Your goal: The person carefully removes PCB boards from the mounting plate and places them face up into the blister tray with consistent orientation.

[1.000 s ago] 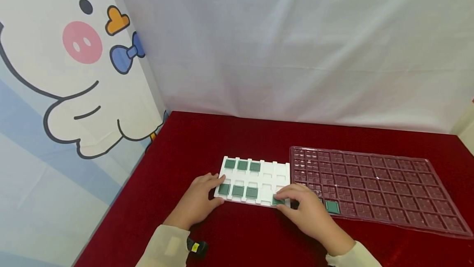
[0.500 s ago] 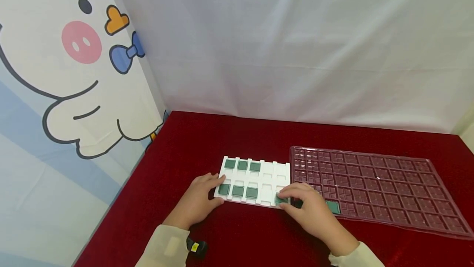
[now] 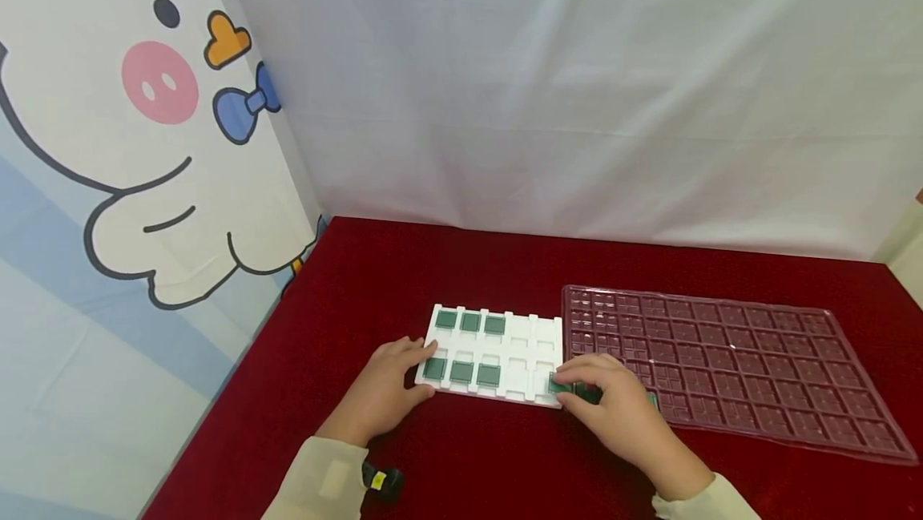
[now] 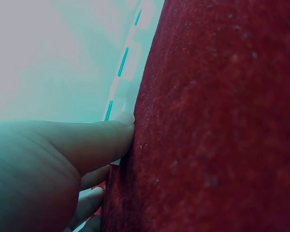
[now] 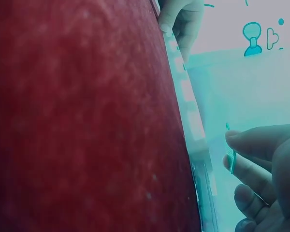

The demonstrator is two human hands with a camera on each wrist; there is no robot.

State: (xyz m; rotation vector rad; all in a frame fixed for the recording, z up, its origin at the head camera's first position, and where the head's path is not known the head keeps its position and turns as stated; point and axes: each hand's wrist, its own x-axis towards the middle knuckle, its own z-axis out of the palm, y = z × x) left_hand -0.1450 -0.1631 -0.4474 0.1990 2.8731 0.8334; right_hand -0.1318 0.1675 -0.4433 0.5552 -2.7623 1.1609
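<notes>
My right hand [image 3: 616, 404] pinches a small square green circuit board [image 3: 557, 384] between thumb and fingertips, over the right end of a white slotted tray [image 3: 517, 350]. In the right wrist view that board [image 5: 232, 162] stands on edge, apart from the tray's surface. My left hand [image 3: 392, 376] holds the tray's left end, thumb at the near corner and fingers on the left side. In the left wrist view the thumb [image 4: 96, 140] lies against the tray's near edge. Several green boards [image 3: 488, 376] sit in the tray's left slots, in two rows; the right slots are bare.
A clear plastic tray [image 3: 735, 368] with many square pockets lies right of the white tray, nearly touching it. Green pieces [image 3: 587, 393] show partly behind my right hand. A red cloth [image 3: 476, 456] covers the table, and a white curtain [image 3: 577, 103] hangs behind.
My right hand has lifted the green board out of the white tray's near right slot and moved a little to the right. My left hand stays on the tray.
</notes>
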